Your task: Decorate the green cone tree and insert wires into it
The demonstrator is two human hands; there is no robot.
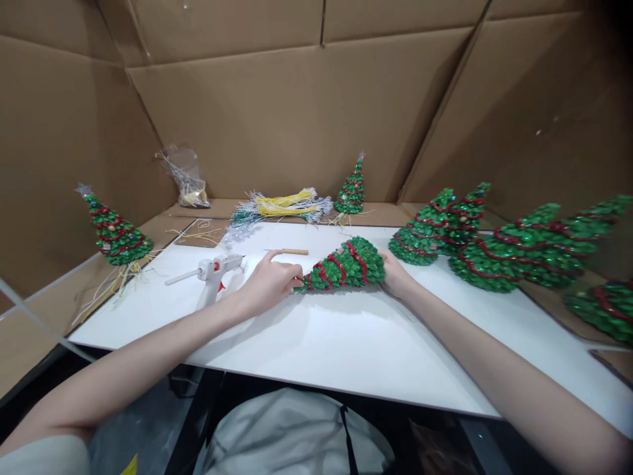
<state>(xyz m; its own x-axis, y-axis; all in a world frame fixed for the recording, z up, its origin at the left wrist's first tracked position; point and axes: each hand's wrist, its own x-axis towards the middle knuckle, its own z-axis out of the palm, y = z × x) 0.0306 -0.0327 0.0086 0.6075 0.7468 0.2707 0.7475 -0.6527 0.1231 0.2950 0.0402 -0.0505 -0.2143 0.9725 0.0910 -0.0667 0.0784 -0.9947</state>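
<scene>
A small green Christmas tree (341, 265) with red garland lies on its side between my hands, tip to the left. My left hand (277, 282) has its fingers closed on the tip. At the wide base, my right hand (393, 272) grips the tree; its fingertips are partly hidden behind it. A white hot glue gun (213, 272) stands left of my left hand, with a glue stick out of its back. Just beyond my left hand lies a thin brown stick (291, 251).
More decorated trees stand on the right (420, 231), at the back (352, 191) and at the left (119, 234). Bundles of yellow and white wire ties (287, 204) lie at the back near a clear plastic bag (188, 181). Cardboard walls (297, 119) surround the white board (316, 349).
</scene>
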